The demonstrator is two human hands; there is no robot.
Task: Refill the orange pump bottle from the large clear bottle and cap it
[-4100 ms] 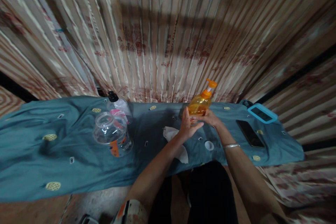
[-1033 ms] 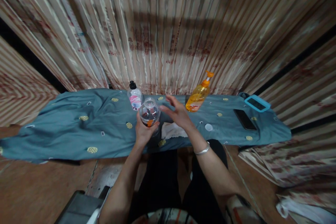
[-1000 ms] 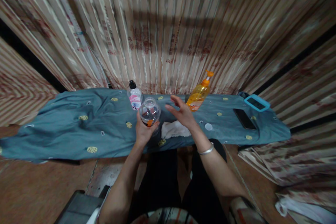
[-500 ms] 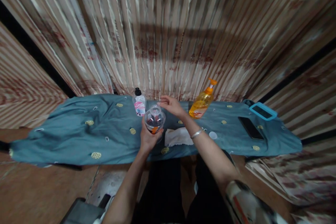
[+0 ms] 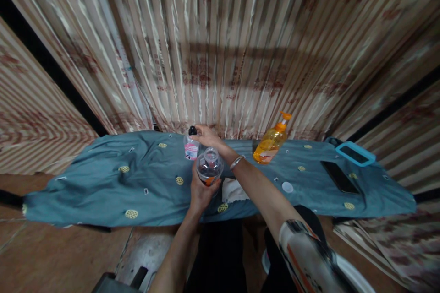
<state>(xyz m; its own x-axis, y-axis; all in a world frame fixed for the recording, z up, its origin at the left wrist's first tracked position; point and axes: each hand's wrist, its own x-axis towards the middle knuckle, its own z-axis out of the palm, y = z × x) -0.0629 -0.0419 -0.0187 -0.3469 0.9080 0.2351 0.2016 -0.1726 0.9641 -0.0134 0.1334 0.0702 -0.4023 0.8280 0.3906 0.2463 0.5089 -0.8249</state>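
My left hand (image 5: 200,192) grips a clear open jar (image 5: 209,167) with an orange label, held a little above the near edge of the teal cloth (image 5: 103,183). My right hand (image 5: 205,136) reaches across over the jar. Its fingers touch the black cap of a small clear bottle with a pink label (image 5: 191,146) that stands upright at the back of the cloth. Whether the fingers have closed on the cap I cannot tell. A silver bangle sits on my right wrist.
An orange pump bottle (image 5: 272,144) stands to the right. A white tissue (image 5: 234,190) and a small white lid (image 5: 287,187) lie near the front edge. A black phone (image 5: 339,177) and a blue-framed device (image 5: 355,154) lie far right. Striped curtains hang behind.
My right hand has left the orange pump bottle and swung left across the jar to the small bottle's cap. My left hand has picked up the jar and brought it to the middle.
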